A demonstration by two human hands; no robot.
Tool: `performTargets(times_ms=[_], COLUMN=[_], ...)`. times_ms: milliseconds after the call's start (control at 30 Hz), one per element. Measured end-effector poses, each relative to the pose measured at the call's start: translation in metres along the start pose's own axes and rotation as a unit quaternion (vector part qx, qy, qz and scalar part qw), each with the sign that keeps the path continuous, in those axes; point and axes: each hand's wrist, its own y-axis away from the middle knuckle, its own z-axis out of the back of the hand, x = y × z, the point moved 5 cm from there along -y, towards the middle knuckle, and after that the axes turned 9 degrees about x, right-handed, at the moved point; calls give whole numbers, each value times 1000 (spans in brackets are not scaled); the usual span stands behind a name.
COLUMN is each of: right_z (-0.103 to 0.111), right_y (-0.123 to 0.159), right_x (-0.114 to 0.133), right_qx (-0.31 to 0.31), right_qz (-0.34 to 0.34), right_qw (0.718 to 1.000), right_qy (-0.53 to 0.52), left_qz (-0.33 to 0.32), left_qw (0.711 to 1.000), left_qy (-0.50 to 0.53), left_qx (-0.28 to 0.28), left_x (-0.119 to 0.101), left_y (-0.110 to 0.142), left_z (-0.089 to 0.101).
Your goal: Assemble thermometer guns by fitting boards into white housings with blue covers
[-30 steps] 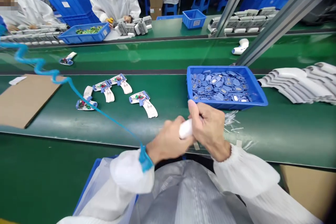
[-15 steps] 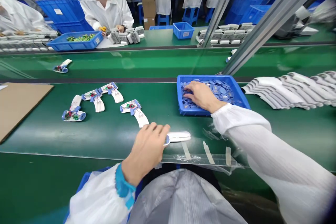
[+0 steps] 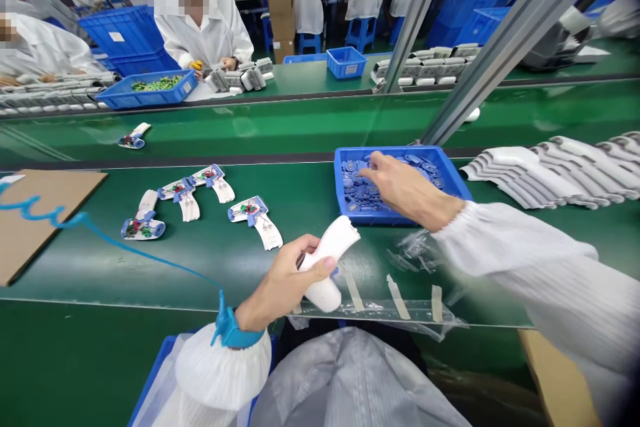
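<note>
left hand [image 3: 283,283], fingers curled, gripping a white plastic housing [image 3: 327,260] above the green belt [image 3: 310,187]. right hand [image 3: 405,190], fingers extended and open, just over small blue parts [image 3: 356,188] in a blue tray [image 3: 390,150]. wired housings [image 3: 255,220] lie left of it.

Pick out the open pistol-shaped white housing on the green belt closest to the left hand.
It's the rightmost open housing of the four, lying just beyond the left hand; the other three housings lie further left.
</note>
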Motion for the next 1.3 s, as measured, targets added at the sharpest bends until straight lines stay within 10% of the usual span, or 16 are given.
performTargets(times_ms=[133, 367, 833, 1167, 1300], right_z=[19, -6, -38, -33, -28], right_y=[44, 77, 85, 93, 94], right_x=[-6, 47, 67, 67, 63], right_qx=[-87, -187, 58, 97, 66], right_qz=[-82, -141, -111, -84, -60], right_qw=[964, 731, 494, 517, 610], right_qy=[-238, -641, -860, -846, -787], left_qz=[-30, -25, -22, -31, -23], left_qw=[998, 995, 998, 986, 985], left_qy=[60, 101, 4, -155, -161], left_qx=[-11, 8, 52, 55, 64], left_x=[0, -6, -16, -29, -29], left_y=[-9, -24, -16, -5, -4], left_z=[-9, -24, -14, -18, -21])
